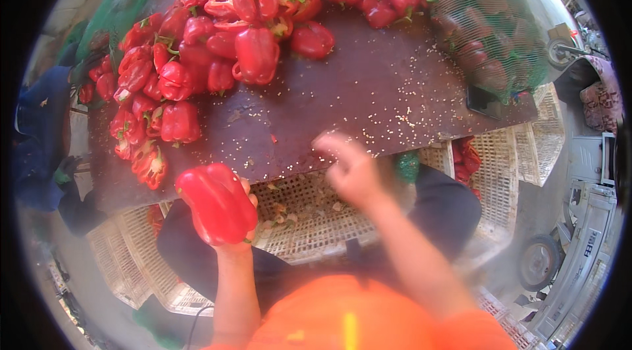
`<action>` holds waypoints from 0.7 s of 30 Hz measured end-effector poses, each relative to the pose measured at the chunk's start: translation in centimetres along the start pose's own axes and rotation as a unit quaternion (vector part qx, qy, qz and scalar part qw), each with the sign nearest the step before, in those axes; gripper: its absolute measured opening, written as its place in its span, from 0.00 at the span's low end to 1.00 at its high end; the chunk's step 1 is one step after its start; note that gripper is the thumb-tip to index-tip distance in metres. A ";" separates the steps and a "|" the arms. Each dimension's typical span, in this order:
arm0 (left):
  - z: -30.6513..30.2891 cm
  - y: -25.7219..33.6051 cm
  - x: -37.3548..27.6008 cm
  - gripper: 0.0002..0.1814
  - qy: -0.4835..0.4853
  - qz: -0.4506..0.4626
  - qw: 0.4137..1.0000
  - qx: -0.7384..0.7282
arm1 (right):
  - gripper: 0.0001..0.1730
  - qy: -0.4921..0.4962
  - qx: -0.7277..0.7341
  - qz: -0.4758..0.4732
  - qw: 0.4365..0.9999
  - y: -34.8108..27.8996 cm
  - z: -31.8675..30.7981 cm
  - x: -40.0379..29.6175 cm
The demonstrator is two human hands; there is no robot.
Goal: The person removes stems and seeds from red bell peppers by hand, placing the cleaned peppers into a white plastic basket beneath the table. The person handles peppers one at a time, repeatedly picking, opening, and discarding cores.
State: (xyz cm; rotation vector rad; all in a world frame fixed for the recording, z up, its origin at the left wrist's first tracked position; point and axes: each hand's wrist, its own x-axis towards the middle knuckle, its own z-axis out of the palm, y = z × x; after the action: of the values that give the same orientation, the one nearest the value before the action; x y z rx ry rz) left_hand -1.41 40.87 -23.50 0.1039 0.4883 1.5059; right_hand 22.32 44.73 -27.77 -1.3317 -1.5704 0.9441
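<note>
My left hand (247,194) holds a large red bell pepper (217,203) above my lap, with my fingers wrapped around its far side. The green stem end faces down toward my wrist. My right hand (348,167) is blurred by motion over the front edge of the brown table (316,103); whether anything small is in its fingers cannot be made out. Pale pepper seeds (407,118) are scattered over the tabletop around it. Between my knees, below the table edge, sits a white plastic crate (311,236) with scraps in it.
A heap of red bell peppers (197,49), some cut open, covers the table's far left. At right stand a filled green mesh sack (489,24) and a dark phone-like object (483,102). White crates (493,177) flank my legs. Another person's dark blue clothing (42,138) shows at left.
</note>
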 end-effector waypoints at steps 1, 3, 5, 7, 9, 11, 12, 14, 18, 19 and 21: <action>-0.2 -0.3 -0.6 0.27 -0.003 -0.003 1.000 -0.012 | 0.27 0.078 -0.063 0.039 0.994 2.3 -2.0 0.8; -0.2 -1.0 -1.3 0.27 -0.014 -0.023 0.999 -0.045 | 0.29 0.014 -0.164 0.070 0.984 4.9 -3.2 -0.6; -0.3 -1.5 -1.7 0.28 -0.027 -0.055 0.996 -0.072 | 0.33 -0.051 -0.250 0.104 0.961 5.8 -2.5 -1.8; -1.2 -1.9 -1.9 0.28 -0.030 -0.053 0.997 -0.048 | 0.31 -0.439 -0.060 0.059 0.895 1.6 -0.1 -3.2; -1.8 -1.8 -2.7 0.28 0.071 -0.017 0.997 0.024 | 0.32 -0.557 -0.091 0.201 0.801 -3.4 1.6 -4.1; -0.9 -2.2 -3.0 0.28 0.075 -0.012 0.995 0.065 | 0.38 -0.283 -0.103 0.058 0.952 -3.8 2.0 -6.6; -0.6 -1.9 -3.3 0.28 0.077 -0.011 0.993 0.086 | 0.43 -0.255 0.004 0.131 0.958 -3.8 1.4 -6.7; -0.5 -1.8 -3.4 0.29 -0.006 0.004 0.981 0.195 | 0.50 -0.193 0.377 0.272 0.864 -5.4 -0.1 -6.2; 0.8 -3.0 -4.5 0.24 -0.038 -0.055 0.948 0.311 | 0.57 -0.177 0.596 0.233 0.748 -8.3 0.9 -6.8; 1.1 -3.2 -4.8 0.23 -0.019 -0.078 0.936 0.344 | 0.57 -0.160 0.616 0.249 0.730 -8.3 0.9 -7.1; 2.1 -3.5 -4.8 0.17 -0.029 -0.006 0.877 0.479 | 0.55 -0.127 0.655 0.281 0.690 -7.9 0.9 -8.0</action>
State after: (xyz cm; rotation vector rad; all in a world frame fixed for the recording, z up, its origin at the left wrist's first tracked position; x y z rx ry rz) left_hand 2.65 36.44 -21.76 0.9155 1.1481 1.1171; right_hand 19.34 35.65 -21.80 -0.5383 -0.2236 2.1161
